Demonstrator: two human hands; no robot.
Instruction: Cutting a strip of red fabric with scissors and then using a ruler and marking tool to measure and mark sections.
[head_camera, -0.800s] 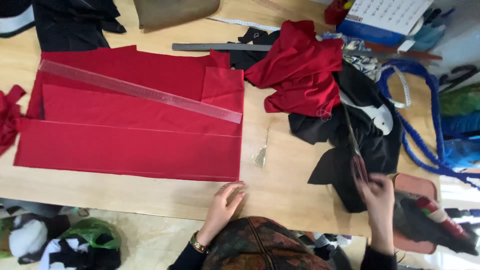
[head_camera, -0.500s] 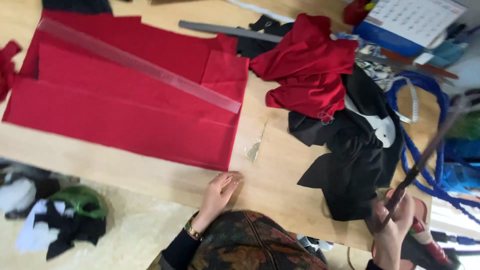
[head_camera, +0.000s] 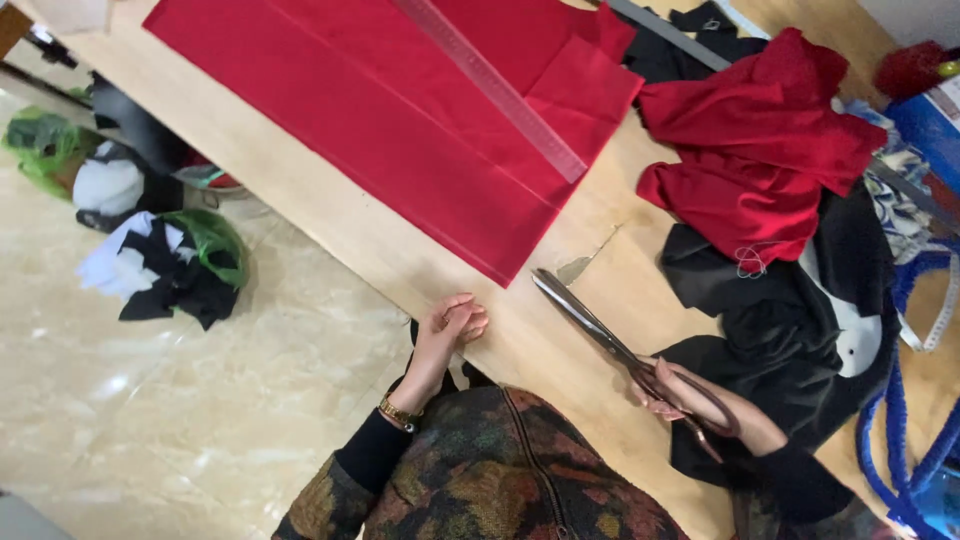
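On the pale tiled floor (head_camera: 130, 420) at the far left lay green plastic bags (head_camera: 205, 240); black and white fabric scraps (head_camera: 165, 280) spilled from the nearer one, and the farther one, at the frame's edge, bulged beside a white bundle. To their right, the wooden surface (head_camera: 560, 340) ran diagonally across the view. A flat red cloth (head_camera: 400, 130) was spread over its upper part, one corner ending near the surface's near edge, and a clear ruler (head_camera: 495, 85) lay across it.

The left hand (head_camera: 450, 335), with a gold bracelet (head_camera: 398, 413) at the wrist, rested at the near edge of the surface, just below the cloth's corner; its fingers were curled loosely together and its grip was on nothing that could be seen.

Further right, the long scissors (head_camera: 610, 345) lay low over the bare surface, blades together, tips pointing toward the red cloth's corner but apart from it. The right hand (head_camera: 700, 400) had its grip clamped through the scissors' handle loops.

Beyond it, a crumpled red fabric (head_camera: 760, 150) sat atop a black fabric pile (head_camera: 790, 320). At the right edge lay a blue cord (head_camera: 905, 440).
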